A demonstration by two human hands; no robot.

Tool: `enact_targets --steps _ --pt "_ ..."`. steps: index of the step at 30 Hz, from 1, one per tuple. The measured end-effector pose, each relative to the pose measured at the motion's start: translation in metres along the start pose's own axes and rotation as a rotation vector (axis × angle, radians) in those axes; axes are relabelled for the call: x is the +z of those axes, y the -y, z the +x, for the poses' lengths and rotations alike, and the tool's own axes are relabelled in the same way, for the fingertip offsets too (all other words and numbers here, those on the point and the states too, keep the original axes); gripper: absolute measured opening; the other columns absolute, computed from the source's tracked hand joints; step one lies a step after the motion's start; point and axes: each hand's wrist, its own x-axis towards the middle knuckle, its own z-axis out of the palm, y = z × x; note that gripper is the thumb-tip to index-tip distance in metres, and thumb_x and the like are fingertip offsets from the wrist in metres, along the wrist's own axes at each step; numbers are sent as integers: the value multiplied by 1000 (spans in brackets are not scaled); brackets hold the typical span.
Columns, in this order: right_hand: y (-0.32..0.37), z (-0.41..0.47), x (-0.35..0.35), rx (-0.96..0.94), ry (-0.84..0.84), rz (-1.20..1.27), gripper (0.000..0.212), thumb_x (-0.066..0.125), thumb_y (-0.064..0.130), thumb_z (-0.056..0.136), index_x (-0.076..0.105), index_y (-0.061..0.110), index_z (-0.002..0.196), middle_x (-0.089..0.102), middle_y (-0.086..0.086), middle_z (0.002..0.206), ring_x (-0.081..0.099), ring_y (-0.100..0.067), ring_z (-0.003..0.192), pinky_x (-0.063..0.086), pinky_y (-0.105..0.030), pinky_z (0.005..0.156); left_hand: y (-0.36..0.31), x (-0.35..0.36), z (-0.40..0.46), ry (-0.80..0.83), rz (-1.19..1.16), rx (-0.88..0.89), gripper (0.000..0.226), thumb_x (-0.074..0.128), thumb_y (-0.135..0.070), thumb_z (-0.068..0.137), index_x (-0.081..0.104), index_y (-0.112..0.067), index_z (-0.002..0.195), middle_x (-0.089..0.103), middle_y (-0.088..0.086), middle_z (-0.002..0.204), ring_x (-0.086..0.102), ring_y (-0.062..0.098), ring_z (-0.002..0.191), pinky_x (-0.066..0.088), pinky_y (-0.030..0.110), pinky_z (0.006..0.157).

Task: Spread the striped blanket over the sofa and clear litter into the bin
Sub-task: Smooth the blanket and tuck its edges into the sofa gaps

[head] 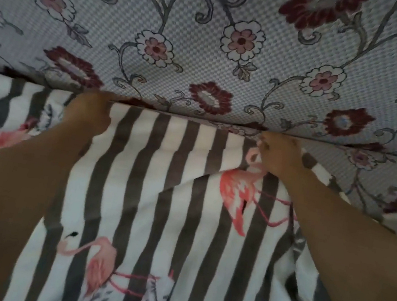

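Reaching forward with both bare forearms stretched out nearly straight, the person has both hands at the crease of the sofa (211,34), where its flowered backrest meets the seat. The striped blanket (148,194), white with dark stripes and pink flamingos, lies over the seat below that crease, its far edge running along the crease between the two hands. The left hand (88,112) sits at the crease toward its left end, knuckles up, fingers curled downward around the blanket's edge, with the fingertips out of sight in the fold. The right hand (280,155) is at the crease further right, wrist slightly bent, fingers bunched and pinching the blanket's edge near a flamingo's head. The blanket between the hands is pulled fairly flat, with one diagonal wrinkle running below the crease. To the right of the right hand the blanket's edge falls away, leaving the sofa's flowered cover bare.
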Motion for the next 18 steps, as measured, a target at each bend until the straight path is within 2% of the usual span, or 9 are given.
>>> enact_targets --steps 2,7,11,14,16,18 --pt "14 11 7 -32 23 47 25 37 18 98 58 10 109 62 -16 113 56 -34 108 39 -46 99 11 3 9 10 14 -4 45 54 -7 86 55 -17 130 55 25 127 54 45 114 47 52 92" --pt "37 27 29 -47 22 119 30 34 23 101 56 8 115 61 -18 118 55 -36 109 40 -41 92 17 20 35 77 80 -29 46 50 -11 91 49 -20 136 47 22 136 48 44 123 43 51 99" --pt "45 37 40 -30 -38 64 26 42 25 98 59 8 108 64 -19 111 59 -37 103 45 -41 85 19 33 56 155 191 -3 50 48 -7 88 48 -23 136 49 22 135 50 46 120 46 53 95" --pt "46 46 40 -13 36 10 24 56 27 91 59 11 109 62 -16 114 58 -34 107 49 -41 90 24 38 65 211 231 -24 48 54 -13 87 50 -21 134 50 23 134 50 45 119 46 51 95" --pt "46 50 38 8 100 25 23 63 25 87 63 11 105 62 -14 116 59 -31 107 49 -37 90 27 37 67 173 271 -48 37 57 -20 87 58 -14 123 52 23 127 52 45 116 46 52 92" --pt "48 56 30 55 70 -3 19 65 22 84 66 11 100 63 -13 114 60 -30 106 47 -34 86 25 31 70 9 268 -18 25 55 -19 87 62 -11 110 57 27 113 57 48 104 49 54 83"
